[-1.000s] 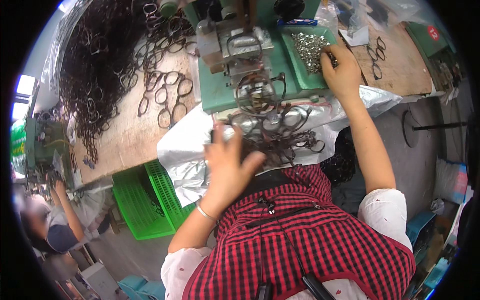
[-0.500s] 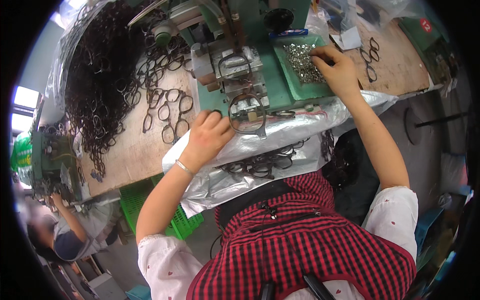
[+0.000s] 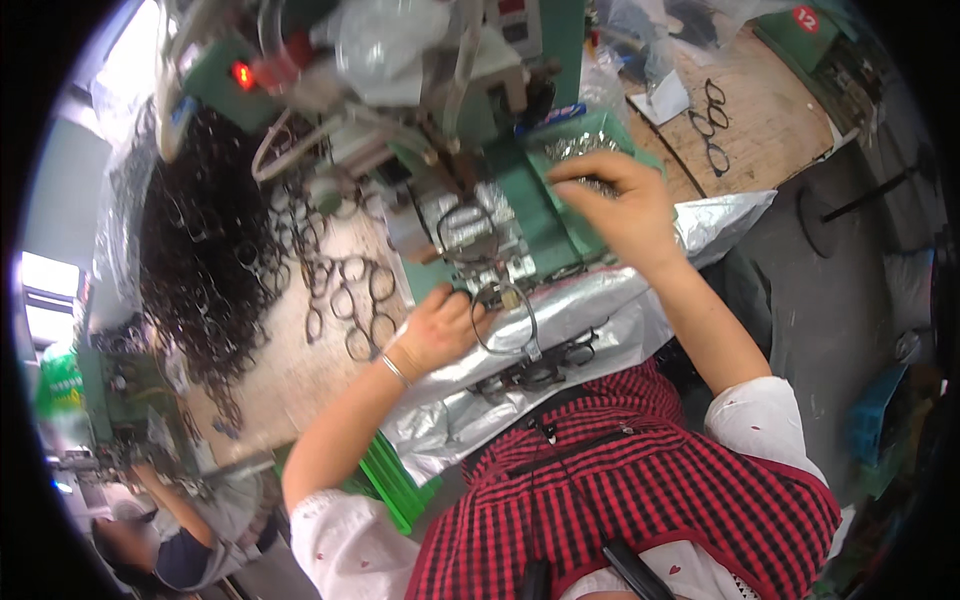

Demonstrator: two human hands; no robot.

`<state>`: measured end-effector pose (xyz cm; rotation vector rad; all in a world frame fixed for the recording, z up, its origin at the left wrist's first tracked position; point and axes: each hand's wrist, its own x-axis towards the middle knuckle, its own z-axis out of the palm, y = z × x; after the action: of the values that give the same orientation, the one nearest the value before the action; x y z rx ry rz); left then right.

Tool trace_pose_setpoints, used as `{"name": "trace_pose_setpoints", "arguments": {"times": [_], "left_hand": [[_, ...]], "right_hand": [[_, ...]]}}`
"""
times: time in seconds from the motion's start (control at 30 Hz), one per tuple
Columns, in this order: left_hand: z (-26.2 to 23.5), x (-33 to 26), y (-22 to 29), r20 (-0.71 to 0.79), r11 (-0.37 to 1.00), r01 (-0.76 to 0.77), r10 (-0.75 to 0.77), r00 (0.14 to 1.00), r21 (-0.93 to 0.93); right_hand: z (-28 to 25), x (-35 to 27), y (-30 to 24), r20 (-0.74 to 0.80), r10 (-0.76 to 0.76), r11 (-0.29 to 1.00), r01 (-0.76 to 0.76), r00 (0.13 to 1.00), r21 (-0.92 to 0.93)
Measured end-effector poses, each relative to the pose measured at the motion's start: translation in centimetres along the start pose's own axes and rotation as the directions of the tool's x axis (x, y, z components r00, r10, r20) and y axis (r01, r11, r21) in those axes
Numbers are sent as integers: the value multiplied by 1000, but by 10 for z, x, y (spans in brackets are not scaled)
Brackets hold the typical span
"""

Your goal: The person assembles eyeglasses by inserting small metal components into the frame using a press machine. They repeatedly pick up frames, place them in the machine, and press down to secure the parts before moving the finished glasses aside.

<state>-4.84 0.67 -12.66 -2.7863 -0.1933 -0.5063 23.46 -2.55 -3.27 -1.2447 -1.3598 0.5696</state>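
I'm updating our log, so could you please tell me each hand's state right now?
Left hand: curled beside an eyeglass frame; grip cannot be told.
Right hand: fingers bent over the green tray; whether holding anything cannot be told.

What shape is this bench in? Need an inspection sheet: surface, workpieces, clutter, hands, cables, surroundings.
Surface: light brown wooden tabletop; crinkled silver sheet along the front.
Workpieces: dark round-rimmed eyeglass frame at the green metal machine; green plastic tray with small shiny metal parts.
Clutter: tangled heap of dark eyeglass frames at left; white paper piece right of the tray.
Hands: bare left hand beside the frame, contact unclear; bare right hand over the tray, fingers curled, grip unclear.
Cables: pale flexible tube at upper left.
Surroundings: co-worker's dark blue sleeve, lower left; bright green plastic crate below the tabletop.
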Motion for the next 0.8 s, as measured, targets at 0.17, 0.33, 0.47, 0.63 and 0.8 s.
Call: {"name": "trace_pose_setpoints", "arguments": {"times": [0.17, 0.33, 0.47, 0.63, 0.8], "left_hand": [[-14, 4, 4, 52, 997, 71, -69, 996, -38], [-13, -6, -2, 69, 999, -9, 6, 998, 42], [-11, -7, -3, 105, 1000, -29, 30, 994, -12], [-17, -9, 5, 107, 998, 51, -54, 993, 29], [-35, -26, 44, -143, 819, 566, -574, 807, -93]], "right_hand": [[57, 25, -8, -34, -46, 981, 51, 998, 186], [64, 17, -12, -27, 28, 943, -17, 999, 332], [67, 16, -16, 0, 75, 907, -68, 997, 416], [78, 20, -27, 25, 158, 797, -143, 987, 586], [56, -7, -56, 60, -10, 948, -10, 998, 319]]}}
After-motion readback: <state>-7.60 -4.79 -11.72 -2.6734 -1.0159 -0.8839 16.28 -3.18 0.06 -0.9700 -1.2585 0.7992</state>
